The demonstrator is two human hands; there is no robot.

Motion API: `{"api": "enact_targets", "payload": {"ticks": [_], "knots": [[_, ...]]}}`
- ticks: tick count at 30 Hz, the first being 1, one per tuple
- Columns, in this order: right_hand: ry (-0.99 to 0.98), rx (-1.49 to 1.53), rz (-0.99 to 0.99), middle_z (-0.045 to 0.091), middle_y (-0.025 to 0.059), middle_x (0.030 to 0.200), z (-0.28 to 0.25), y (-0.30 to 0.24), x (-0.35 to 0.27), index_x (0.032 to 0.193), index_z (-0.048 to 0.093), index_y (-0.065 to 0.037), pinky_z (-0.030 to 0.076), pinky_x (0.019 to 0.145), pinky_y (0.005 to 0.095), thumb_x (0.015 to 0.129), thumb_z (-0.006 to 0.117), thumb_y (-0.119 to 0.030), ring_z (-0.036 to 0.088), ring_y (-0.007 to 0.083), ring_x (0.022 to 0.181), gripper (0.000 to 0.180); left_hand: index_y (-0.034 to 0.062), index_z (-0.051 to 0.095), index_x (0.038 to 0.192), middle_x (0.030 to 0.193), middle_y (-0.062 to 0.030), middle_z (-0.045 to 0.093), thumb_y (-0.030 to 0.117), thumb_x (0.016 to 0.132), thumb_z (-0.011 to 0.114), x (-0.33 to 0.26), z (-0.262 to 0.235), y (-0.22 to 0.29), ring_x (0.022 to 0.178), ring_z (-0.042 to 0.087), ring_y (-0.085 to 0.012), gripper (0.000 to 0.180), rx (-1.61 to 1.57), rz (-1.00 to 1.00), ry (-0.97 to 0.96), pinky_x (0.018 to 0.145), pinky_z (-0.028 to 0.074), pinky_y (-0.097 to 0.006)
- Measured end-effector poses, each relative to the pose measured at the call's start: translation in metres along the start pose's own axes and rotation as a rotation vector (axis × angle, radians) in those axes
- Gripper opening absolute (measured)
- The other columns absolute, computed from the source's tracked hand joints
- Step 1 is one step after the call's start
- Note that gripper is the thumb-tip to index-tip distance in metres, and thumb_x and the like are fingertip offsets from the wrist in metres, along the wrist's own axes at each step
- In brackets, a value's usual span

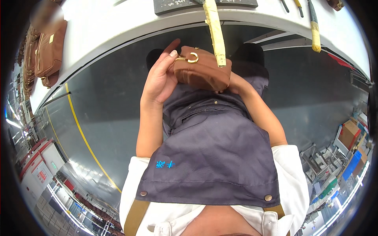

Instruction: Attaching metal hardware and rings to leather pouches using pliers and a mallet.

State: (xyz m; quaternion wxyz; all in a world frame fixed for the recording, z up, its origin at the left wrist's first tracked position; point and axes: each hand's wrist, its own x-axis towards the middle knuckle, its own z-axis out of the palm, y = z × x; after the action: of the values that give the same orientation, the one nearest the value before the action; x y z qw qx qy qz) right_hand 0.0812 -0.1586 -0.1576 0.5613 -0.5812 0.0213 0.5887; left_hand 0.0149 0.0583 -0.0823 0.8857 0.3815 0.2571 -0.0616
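A small brown bag with a gold D-shaped ring and a gold zipper end is held above my lap, in front of the table edge. My left hand grips its left side, thumb up near the zipper end. A brown strap or flap sticks up beyond that thumb. On the bag's right side is my right hand, its fingers mostly hidden behind and under the bag. A handle wrapped in yellow tape juts over the table edge and covers part of the bag's top.
The white table curves across the far side, bearing a dark slab. At its right, a tool with a yellow-taped handle overhangs the edge. Brown bags stand at far left. Equipment and boxes stand at right.
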Motion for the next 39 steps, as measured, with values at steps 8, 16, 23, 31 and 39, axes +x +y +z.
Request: {"api": "enact_targets", "payload": {"ticks": [8,16,23,31,39], "knots": [[0.099,-0.028,0.023,0.066,0.0041,0.079,0.008,0.013,0.013,0.115,0.067,-0.006,0.044,0.049,0.0244,0.099,0.047,-0.043,0.057,0.0127,0.057,0.045,-0.0004,0.048,0.140,0.126,-0.0119,0.063,0.031,0.105,0.047,-0.010,-0.017,0.004,0.114,0.060,-0.0186,0.047,0.101,-0.051,-0.083,0.098,0.049,-0.035],[0.283,-0.419,-0.136,0.071,0.0146,0.094,0.013,-0.014,-0.009,0.127,0.059,-0.002,0.053,0.068,0.0353,0.098,0.049,-0.047,0.068,0.0254,0.072,0.055,-0.0045,0.051,0.136,0.132,-0.0175,0.059,0.025,0.099,0.054,-0.019,-0.016,0.014,0.121,0.058,-0.0245,0.048,0.314,0.019,-0.047,0.105,0.046,-0.036],[0.217,-0.545,-0.125,0.071,0.0117,0.087,0.009,-0.014,-0.007,0.107,0.067,0.000,0.052,0.062,0.0339,0.099,0.048,-0.047,0.066,0.0228,0.068,0.051,-0.0044,0.052,0.135,0.130,-0.0178,0.059,0.026,0.101,0.051,-0.021,-0.014,0.015,0.120,0.059,-0.0244,0.046,0.275,0.008,-0.071,0.105,0.046,-0.036],[-0.021,-0.119,-0.110,0.063,0.0017,0.077,0.010,0.020,0.012,0.100,0.070,-0.004,0.044,0.051,0.0250,0.101,0.046,-0.045,0.054,0.0111,0.059,0.048,-0.0035,0.048,0.139,0.129,-0.0158,0.060,0.037,0.108,0.033,-0.023,0.002,0.010,0.119,0.059,-0.0235,0.053,0.223,-0.017,-0.100,0.103,0.047,-0.036],[0.159,-0.476,-0.171,0.067,0.0127,0.081,0.008,0.004,0.006,0.104,0.068,0.001,0.051,0.073,0.0378,0.101,0.043,-0.046,0.065,0.0283,0.077,0.053,-0.0006,0.060,0.123,0.117,-0.0114,0.065,0.042,0.105,0.042,-0.026,-0.007,0.013,0.104,0.063,-0.0178,0.049,0.217,0.009,-0.055,0.093,0.052,-0.032]]}}
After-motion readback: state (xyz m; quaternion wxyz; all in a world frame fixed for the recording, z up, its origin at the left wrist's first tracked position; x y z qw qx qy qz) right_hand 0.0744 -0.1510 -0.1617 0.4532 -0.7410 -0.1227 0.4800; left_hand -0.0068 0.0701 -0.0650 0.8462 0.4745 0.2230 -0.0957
